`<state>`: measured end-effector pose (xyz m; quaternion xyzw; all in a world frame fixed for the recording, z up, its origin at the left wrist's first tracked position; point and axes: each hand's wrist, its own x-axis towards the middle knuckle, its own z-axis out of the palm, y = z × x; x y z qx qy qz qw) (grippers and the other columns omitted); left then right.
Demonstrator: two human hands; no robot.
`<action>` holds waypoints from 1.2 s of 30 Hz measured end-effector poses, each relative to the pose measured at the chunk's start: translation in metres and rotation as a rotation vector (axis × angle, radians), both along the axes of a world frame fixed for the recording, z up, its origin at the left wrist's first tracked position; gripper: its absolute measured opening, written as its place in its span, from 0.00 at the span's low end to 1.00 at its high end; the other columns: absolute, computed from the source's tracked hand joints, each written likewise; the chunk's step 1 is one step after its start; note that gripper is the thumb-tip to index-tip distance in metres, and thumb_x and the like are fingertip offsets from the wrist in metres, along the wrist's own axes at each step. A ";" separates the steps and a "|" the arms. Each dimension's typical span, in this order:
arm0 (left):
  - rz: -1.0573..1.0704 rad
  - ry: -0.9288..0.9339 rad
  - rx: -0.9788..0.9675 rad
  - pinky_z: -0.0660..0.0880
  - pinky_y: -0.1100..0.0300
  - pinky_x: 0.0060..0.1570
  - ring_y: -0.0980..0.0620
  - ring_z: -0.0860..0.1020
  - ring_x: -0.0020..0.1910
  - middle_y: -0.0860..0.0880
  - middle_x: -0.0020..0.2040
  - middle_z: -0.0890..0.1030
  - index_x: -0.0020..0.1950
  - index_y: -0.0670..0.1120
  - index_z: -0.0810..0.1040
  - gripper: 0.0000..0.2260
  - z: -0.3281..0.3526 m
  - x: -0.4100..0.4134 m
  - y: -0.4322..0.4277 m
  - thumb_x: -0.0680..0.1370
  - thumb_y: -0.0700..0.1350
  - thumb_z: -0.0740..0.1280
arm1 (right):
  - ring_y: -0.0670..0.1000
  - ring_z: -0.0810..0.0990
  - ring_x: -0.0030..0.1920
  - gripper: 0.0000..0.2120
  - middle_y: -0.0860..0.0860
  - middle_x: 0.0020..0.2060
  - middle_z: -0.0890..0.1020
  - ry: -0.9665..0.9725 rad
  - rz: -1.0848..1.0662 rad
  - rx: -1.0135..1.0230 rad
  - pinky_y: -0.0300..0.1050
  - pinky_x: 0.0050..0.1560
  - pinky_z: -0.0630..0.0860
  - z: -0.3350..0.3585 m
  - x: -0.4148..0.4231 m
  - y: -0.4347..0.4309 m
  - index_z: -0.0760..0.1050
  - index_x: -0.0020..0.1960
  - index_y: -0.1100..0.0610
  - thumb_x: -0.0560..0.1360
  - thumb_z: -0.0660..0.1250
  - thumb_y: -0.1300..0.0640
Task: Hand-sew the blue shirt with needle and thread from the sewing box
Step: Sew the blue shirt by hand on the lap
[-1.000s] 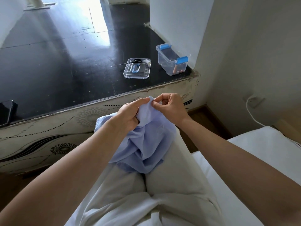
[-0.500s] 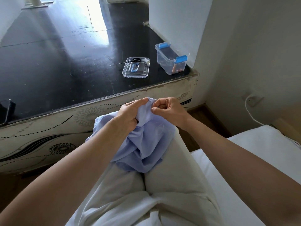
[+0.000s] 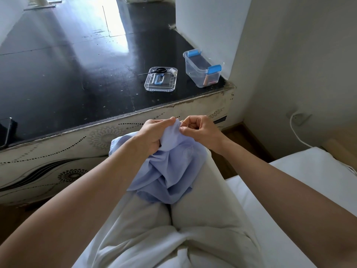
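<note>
Left hand (image 3: 156, 134): centre of the frame; grip clamped on a bunched fold of the blue shirt (image 3: 166, 171), thumb on top, holding it up.
Right hand (image 3: 201, 132): just right of the left hand; fingers curled, grip pinched together on the top edge of the same raised fold. Whether a needle sits in the pinch is too small to tell.
Blue shirt: crumpled on the person's lap, below centre, draped over pale trousers (image 3: 202, 219); its upper part is lifted between the two hands.
Sewing box (image 3: 202, 74): clear plastic with blue latches, uncovered, on the black table (image 3: 67, 64), upper right of centre, beside the white wall.
Lid (image 3: 150, 87): clear, lying flat on the table just left of the box, apart from it.
Scissors (image 3: 159, 70): black-handled, across the lid's far edge, tips pointing left.
Thread spool (image 3: 173, 71): white, at the lid's far right corner.
Bed (image 3: 289, 190): white, lower right, under the person.
Cable (image 3: 295, 132): white, at the right wall.
</note>
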<state>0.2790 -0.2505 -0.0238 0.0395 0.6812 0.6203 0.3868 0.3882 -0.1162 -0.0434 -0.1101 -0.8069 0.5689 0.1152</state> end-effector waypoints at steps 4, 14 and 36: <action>-0.012 0.045 0.063 0.78 0.57 0.44 0.47 0.80 0.42 0.41 0.45 0.82 0.53 0.37 0.81 0.10 -0.001 0.002 -0.001 0.78 0.43 0.70 | 0.43 0.71 0.31 0.04 0.56 0.33 0.75 -0.031 0.000 -0.048 0.34 0.32 0.71 0.002 0.005 0.002 0.77 0.45 0.60 0.78 0.65 0.63; 0.006 -0.038 0.090 0.80 0.60 0.36 0.48 0.82 0.38 0.43 0.41 0.84 0.49 0.39 0.82 0.05 0.003 0.006 -0.004 0.73 0.38 0.73 | 0.50 0.84 0.39 0.03 0.56 0.40 0.83 0.013 0.022 -0.148 0.40 0.43 0.81 -0.003 0.014 0.006 0.73 0.53 0.63 0.80 0.61 0.66; 0.006 0.007 0.085 0.80 0.57 0.41 0.46 0.80 0.41 0.43 0.42 0.84 0.45 0.43 0.84 0.03 0.001 0.010 -0.003 0.73 0.38 0.74 | 0.53 0.85 0.40 0.03 0.55 0.40 0.85 -0.005 0.011 -0.143 0.45 0.44 0.83 -0.006 0.011 0.006 0.73 0.52 0.63 0.80 0.62 0.65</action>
